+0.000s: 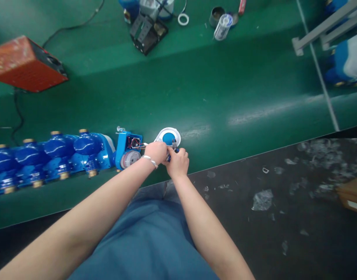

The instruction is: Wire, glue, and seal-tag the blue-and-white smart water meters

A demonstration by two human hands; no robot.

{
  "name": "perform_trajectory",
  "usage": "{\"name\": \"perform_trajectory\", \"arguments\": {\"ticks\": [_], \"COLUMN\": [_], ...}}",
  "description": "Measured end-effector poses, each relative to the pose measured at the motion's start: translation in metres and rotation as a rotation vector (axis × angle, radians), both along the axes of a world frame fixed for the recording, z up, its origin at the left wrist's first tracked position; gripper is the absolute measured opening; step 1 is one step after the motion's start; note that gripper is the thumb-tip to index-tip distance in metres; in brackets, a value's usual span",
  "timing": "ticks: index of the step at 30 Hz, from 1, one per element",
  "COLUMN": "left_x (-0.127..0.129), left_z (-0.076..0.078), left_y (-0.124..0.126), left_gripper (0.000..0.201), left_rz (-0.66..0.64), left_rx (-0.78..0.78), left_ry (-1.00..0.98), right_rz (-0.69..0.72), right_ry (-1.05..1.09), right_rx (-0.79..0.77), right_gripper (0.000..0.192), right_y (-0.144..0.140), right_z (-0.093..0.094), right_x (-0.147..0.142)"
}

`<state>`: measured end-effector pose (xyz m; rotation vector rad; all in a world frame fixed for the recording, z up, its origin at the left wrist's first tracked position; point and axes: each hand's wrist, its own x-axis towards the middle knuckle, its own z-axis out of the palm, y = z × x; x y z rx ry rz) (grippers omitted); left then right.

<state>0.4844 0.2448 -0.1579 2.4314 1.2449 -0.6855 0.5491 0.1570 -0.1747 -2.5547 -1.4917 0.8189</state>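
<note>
My left hand (pixel 157 152), with a band at its wrist, is closed at the near edge of a white oval part (pixel 178 136) with a blue disc in its middle. Thin red and dark wires (pixel 140 146) run into it from an opened blue housing (pixel 122 146); its fingertips are hidden. My right hand (pixel 178 162) is closed round small blue-handled pliers (pixel 174 144), their metal head over the white part. Both hands nearly touch. A round, pale, perforated piece (pixel 131 158) sits in the housing, beside my left wrist.
Several glossy blue units (pixel 89 144) stand in a row at left. An orange box (pixel 29 64) with a cable is behind them. At the back are a black stand (pixel 146 33), a white ring (pixel 183 19) and a wire spool (pixel 223 27). Plastic scraps (pixel 262 200) litter the floor.
</note>
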Motion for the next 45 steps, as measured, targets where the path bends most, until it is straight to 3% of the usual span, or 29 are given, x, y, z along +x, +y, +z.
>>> {"name": "perform_trajectory", "arguments": {"ticks": [5, 10, 18, 22, 26, 45], "left_x": [-0.007, -0.014, -0.024, -0.027, -0.028, -0.030], "left_z": [-0.001, -0.010, -0.025, -0.027, -0.028, -0.030], "left_y": [0.008, 0.017, 0.016, 0.014, 0.015, 0.017], "left_gripper": [0.035, 0.035, 0.032, 0.031, 0.028, 0.028], "left_rz": [-0.113, -0.093, 0.141, 0.284, 0.346, 0.305], "left_rx": [-0.079, -0.105, -0.149, -0.168, -0.196, -0.195], "left_ry": [0.019, 0.022, -0.096, -0.165, -0.214, -0.197], "right_rz": [0.012, 0.036, 0.042, 0.056, 0.053, 0.030], "right_ry": [-0.001, -0.032, -0.071, -0.065, -0.065, -0.042], "right_rx": [0.011, -0.036, -0.027, -0.030, -0.034, -0.019], "right_gripper": [0.048, 0.050, 0.055, 0.054, 0.055, 0.052], "right_y": [0.002, 0.007, 0.009, 0.011, 0.012, 0.009], "right_z": [0.001, 0.001, 0.001, 0.002, 0.002, 0.003], "right_x": [0.001, -0.001, -0.002, -0.002, -0.002, -0.006]}}
